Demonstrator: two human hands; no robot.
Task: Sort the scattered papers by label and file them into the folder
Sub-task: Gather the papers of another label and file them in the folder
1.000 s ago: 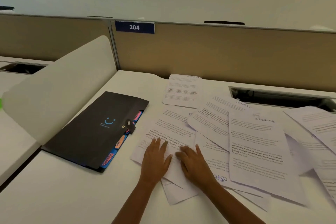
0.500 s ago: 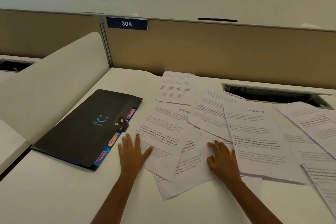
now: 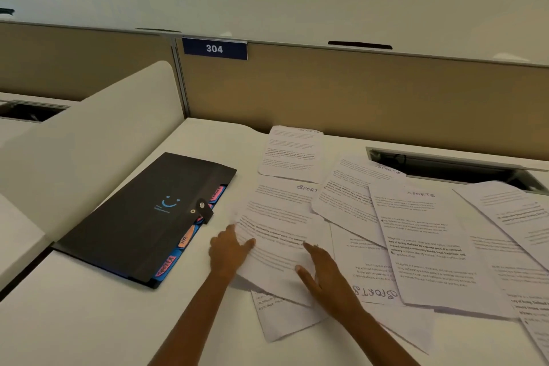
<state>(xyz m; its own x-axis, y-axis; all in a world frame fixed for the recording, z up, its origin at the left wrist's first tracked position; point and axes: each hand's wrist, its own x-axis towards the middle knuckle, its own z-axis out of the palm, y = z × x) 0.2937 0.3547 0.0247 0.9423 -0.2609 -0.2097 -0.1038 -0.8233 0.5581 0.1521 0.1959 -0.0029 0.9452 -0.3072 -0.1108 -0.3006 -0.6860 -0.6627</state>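
Observation:
Several printed sheets lie overlapping on the white desk, most with "SPORTS" handwritten at the top. My left hand (image 3: 228, 249) pinches the left edge of the nearest left sheet (image 3: 282, 226), thumb on top, and the sheet's near corner is raised off the desk. My right hand (image 3: 323, 279) rests on the same sheet with straight fingers. Another sheet (image 3: 427, 246) lies to the right, and one labelled upside down (image 3: 368, 276) sits beneath it. A black expanding folder (image 3: 142, 217) with a blue smiley lies shut to the left, coloured tabs (image 3: 184, 241) showing along its right edge.
A tan partition (image 3: 356, 92) with a blue "304" plate (image 3: 214, 48) closes off the desk's back. A white curved divider (image 3: 98, 134) stands left of the folder. A cable slot (image 3: 445, 166) opens in the desk at the back right. More sheets (image 3: 517, 217) reach the right edge.
Both hands came together onto the left sheet. My left hand moved right from beside the folder and took hold of the sheet's edge, lifting its near corner. My right hand slid left onto it.

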